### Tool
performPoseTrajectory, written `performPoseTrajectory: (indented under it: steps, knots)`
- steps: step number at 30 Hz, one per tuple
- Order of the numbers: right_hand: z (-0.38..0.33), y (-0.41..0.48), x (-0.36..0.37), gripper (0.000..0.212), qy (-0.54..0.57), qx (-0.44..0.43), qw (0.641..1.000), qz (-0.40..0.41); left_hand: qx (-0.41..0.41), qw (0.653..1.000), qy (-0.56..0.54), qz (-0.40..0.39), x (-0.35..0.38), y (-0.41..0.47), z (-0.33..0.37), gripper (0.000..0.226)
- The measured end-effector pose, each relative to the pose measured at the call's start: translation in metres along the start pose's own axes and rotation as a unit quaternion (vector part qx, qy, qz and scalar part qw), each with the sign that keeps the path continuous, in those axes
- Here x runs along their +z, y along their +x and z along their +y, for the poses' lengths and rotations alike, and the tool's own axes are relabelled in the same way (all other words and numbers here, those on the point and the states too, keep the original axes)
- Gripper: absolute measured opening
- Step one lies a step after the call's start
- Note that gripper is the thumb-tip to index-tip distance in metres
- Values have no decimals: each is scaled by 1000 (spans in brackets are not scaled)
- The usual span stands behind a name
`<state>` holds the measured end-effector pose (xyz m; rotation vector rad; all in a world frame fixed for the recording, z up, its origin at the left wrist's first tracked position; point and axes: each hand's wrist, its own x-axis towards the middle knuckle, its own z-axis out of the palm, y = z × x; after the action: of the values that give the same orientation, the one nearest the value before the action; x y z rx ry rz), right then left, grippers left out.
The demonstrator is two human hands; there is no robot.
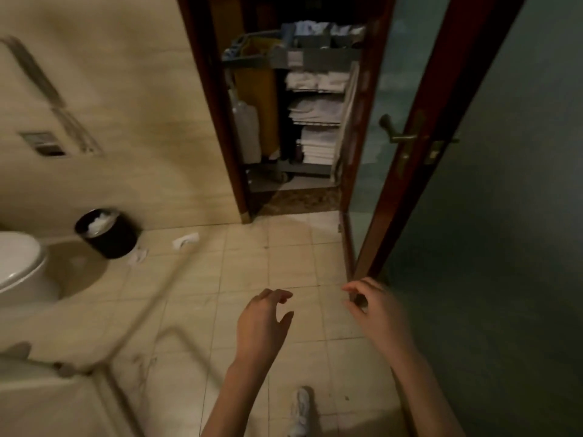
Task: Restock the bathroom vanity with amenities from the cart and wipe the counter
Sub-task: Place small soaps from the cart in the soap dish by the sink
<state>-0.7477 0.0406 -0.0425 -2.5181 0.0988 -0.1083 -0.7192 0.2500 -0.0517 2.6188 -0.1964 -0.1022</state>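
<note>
The cart (318, 56) stands just outside the open doorway, full of folded white towels (315, 107). Nothing from it has been picked up yet, so the restocking and wiping both look left to do. The left hand (263, 323) and right hand (377, 310) hang over the floor (252, 247), each grip loose and holding nothing

Left grip (262, 320), right grip (375, 310), left forearm (233, 386), right forearm (419, 383) all bare; white sneaker (301, 411), blurred.
</note>
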Motion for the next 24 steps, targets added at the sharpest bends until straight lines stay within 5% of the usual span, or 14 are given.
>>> performPoseTrajectory:
  steps: [8,24]
  knots:
    - [-26,44,9,26,-85,-49,991,-87,-14,998,56,-33,-14,28,-21,40]
    - [-27,153,23,25,-71,-25,997,-32,57,997,59,-9,-24,155,-27,36]
